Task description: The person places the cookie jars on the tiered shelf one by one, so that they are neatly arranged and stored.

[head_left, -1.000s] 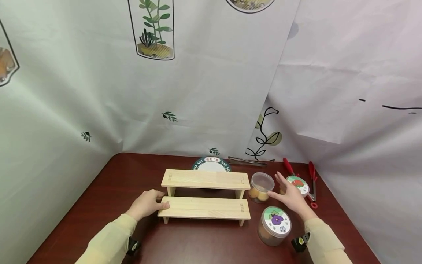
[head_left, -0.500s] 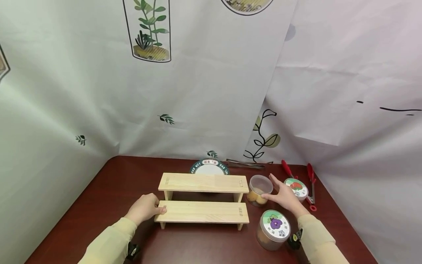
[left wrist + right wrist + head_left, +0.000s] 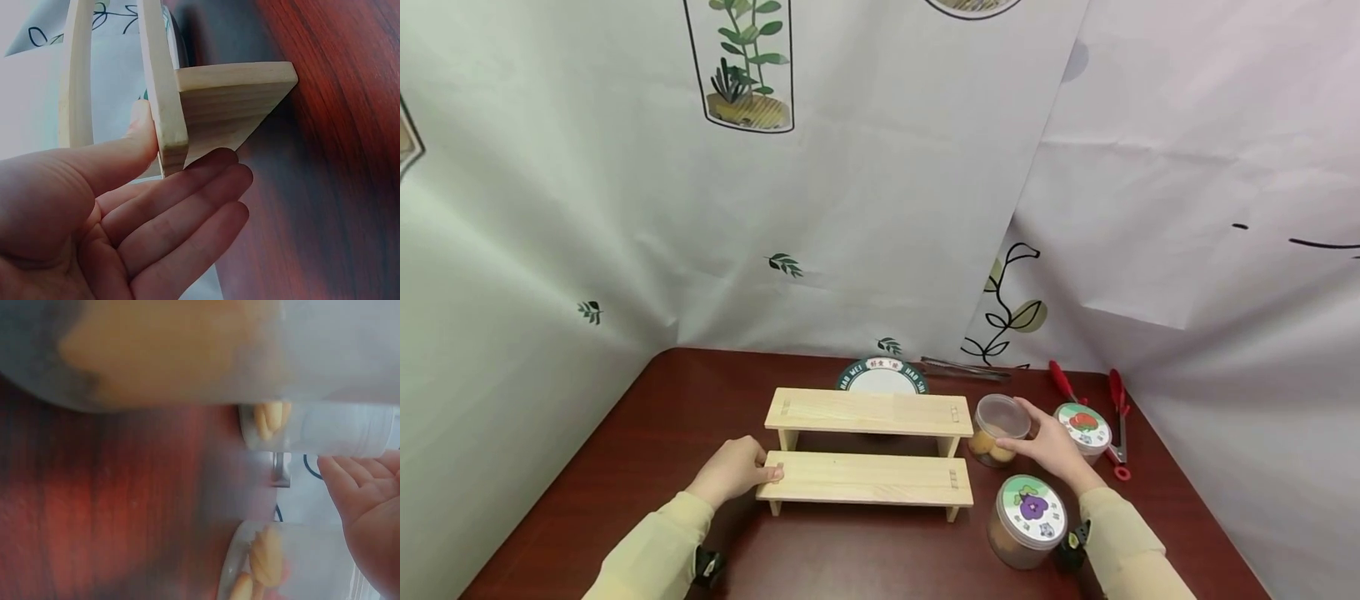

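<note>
In the middle of the table stands a two-tier wooden display stand of pale wood. My left hand pinches the left end of its lower board, thumb on top and fingers below; the left wrist view shows this hand against the board's end. To the right of the stand, my right hand holds a clear lidded jar by its right side, thumb at the front. Yellow cookies lie in the jar's bottom. The right wrist view hides part of the right hand.
A jar with an eggplant lid stands nearest the right forearm. Behind the right hand is a jar with a tomato lid, beside red-handled tongs. A green-rimmed plate and metal tongs lie at the back.
My right hand has moved left to the clear jar, and its fingers have come round the jar's side. The left hand keeps its hold on the stand.
</note>
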The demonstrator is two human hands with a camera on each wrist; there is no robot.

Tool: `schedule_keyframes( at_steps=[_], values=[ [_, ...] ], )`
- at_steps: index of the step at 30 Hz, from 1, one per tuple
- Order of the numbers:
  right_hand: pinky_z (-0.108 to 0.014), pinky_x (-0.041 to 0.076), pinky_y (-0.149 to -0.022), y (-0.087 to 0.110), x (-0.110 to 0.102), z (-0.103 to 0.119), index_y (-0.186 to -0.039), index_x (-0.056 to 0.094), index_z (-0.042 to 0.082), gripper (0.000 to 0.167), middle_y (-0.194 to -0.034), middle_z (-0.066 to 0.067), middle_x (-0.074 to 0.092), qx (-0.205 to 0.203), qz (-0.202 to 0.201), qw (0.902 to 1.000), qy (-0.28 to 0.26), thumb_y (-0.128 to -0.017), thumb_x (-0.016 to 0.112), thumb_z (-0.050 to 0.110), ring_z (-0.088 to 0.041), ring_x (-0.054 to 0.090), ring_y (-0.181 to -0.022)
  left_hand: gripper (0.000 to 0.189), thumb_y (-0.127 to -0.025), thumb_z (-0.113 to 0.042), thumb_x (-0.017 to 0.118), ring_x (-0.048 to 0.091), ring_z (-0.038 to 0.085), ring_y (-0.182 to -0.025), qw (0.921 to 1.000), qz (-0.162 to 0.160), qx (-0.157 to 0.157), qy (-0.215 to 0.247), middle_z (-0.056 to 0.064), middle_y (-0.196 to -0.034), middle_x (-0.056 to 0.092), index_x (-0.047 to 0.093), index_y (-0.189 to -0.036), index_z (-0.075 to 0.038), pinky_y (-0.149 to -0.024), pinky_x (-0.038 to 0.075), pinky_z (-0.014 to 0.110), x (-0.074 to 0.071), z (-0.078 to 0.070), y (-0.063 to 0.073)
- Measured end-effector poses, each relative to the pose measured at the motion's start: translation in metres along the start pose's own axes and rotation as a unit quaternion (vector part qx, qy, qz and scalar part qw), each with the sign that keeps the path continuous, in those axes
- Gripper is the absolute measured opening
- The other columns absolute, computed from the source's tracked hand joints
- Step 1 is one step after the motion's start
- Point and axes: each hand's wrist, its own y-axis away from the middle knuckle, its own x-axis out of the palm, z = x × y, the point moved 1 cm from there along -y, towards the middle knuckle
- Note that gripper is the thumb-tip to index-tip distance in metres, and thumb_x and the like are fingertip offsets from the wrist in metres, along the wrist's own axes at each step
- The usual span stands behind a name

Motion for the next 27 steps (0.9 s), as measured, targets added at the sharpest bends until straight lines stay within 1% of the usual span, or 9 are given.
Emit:
schedule_keyframes(
  at_steps=[3,8,12,17,23,26,27],
  values=[
    [-0.048,0.048,-0.088,-0.001,-0.001,0.001,-0.143,0.036,0.0,0.092,-0.135,-0.024,0.049,0.007,-0.006,0.9999,-0.014,-0.074,0.078,0.046,-0.037,0.054,-0.116,0.041,-0.08,-0.024,0.076,0.027,0.008,-0.045,1.0,0.001,0.005,-0.003,-0.009,-0.045,0.027,0.052,-0.05,-0.008,-0.046,0.021,0.022,-0.002,-0.002,-0.001],
    [-0.047,0.047,-0.09,-0.001,-0.003,0.001,-0.143,0.036,0.001,0.092,-0.137,-0.024,0.048,0.012,-0.009,0.9994,-0.031,-0.074,0.078,0.045,-0.038,0.053,-0.119,0.041,-0.081,-0.024,0.075,0.027,0.009,-0.046,0.9999,0.005,0.004,-0.009,-0.008,-0.046,0.027,0.052,-0.05,-0.009,-0.047,0.021,0.022,-0.004,-0.004,0.0],
    [-0.047,0.046,-0.093,-0.001,-0.007,0.002,-0.143,0.034,0.001,0.092,-0.137,-0.024,0.046,0.019,-0.011,0.9989,-0.042,-0.075,0.078,0.045,-0.039,0.05,-0.122,0.044,-0.081,-0.024,0.075,0.026,0.009,-0.046,0.9999,0.006,0.003,-0.012,-0.008,-0.046,0.026,0.047,-0.049,-0.011,-0.047,0.02,0.022,-0.005,-0.006,-0.001],
    [-0.049,0.043,-0.096,0.002,-0.016,0.003,-0.145,0.032,0.003,0.092,-0.14,-0.024,0.044,0.025,-0.028,0.998,-0.05,-0.076,0.078,0.044,-0.039,0.046,-0.126,0.046,-0.081,-0.024,0.075,0.025,0.009,-0.046,0.9996,0.002,0.016,-0.021,-0.007,-0.048,0.026,0.043,-0.049,-0.012,-0.047,0.02,0.023,-0.005,-0.009,-0.002],
    [-0.048,0.04,-0.098,0.01,-0.024,0.012,-0.147,0.028,0.004,0.091,-0.141,-0.023,0.041,0.021,-0.027,0.9947,-0.096,-0.078,0.077,0.039,-0.038,0.043,-0.129,0.047,-0.082,-0.025,0.074,0.025,0.009,-0.046,0.9996,0.013,0.007,-0.025,-0.007,-0.047,0.025,0.043,-0.049,-0.012,-0.047,0.019,0.023,-0.003,-0.005,-0.001],
    [-0.046,0.043,-0.095,0.013,-0.029,0.016,-0.147,0.029,0.005,0.09,-0.139,-0.023,0.044,0.016,-0.041,0.9954,-0.085,-0.079,0.077,0.039,-0.037,0.047,-0.126,0.045,-0.081,-0.025,0.074,0.025,0.009,-0.046,0.9994,0.016,0.009,-0.03,-0.007,-0.048,0.026,0.045,-0.049,-0.012,-0.047,0.02,0.023,-0.002,-0.003,0.0],
    [-0.043,0.045,-0.094,0.014,-0.031,0.018,-0.147,0.03,0.006,0.089,-0.138,-0.022,0.045,0.014,-0.046,0.9956,-0.081,-0.078,0.077,0.039,-0.037,0.048,-0.124,0.045,-0.081,-0.025,0.074,0.025,0.009,-0.046,0.9993,0.016,0.011,-0.033,-0.007,-0.048,0.026,0.045,-0.05,-0.012,-0.047,0.02,0.023,-0.002,-0.003,0.0]
  ],
)
